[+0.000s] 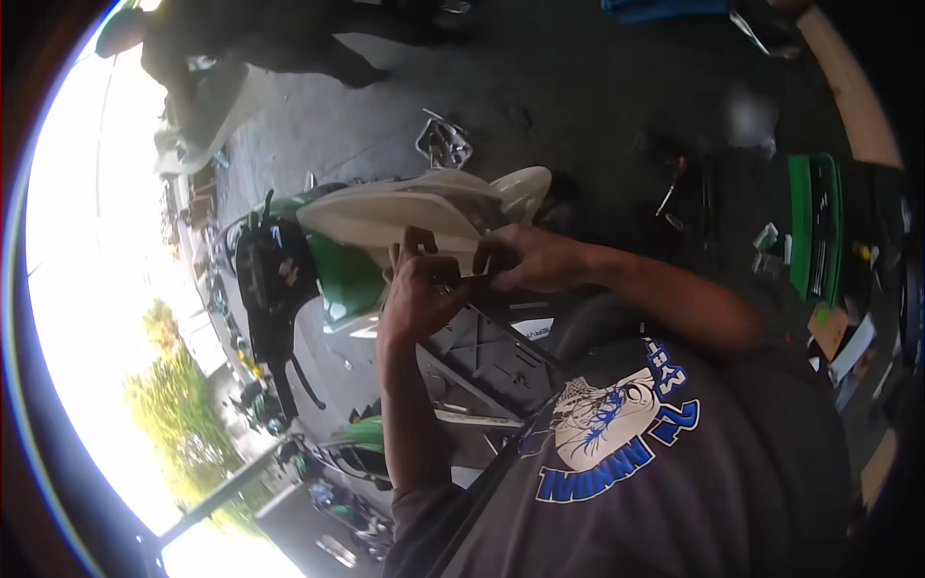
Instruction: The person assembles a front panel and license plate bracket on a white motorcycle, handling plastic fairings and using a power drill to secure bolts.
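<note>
Motorbike with both hands meeting over its open middle

The green-and-pale motorbike is directly before the person, its handlebar toward their left. A long pale panel spans the far side of the body, and a green panel sits beside it, next to the handlebar. Nearer the person, a black ribbed tray lies exposed, probably because no cover is over it, which leaves the hands room to reach in from above.

The left hand is raised, its fingers bent; the right hand comes across from the other side, fingers curled narrowly. Their fingertips meet beside the pale panel, likely so that one hand can steady what the other works. The spot is dark and partly covered, so I cannot tell whether either hand grips a small part.
</note>
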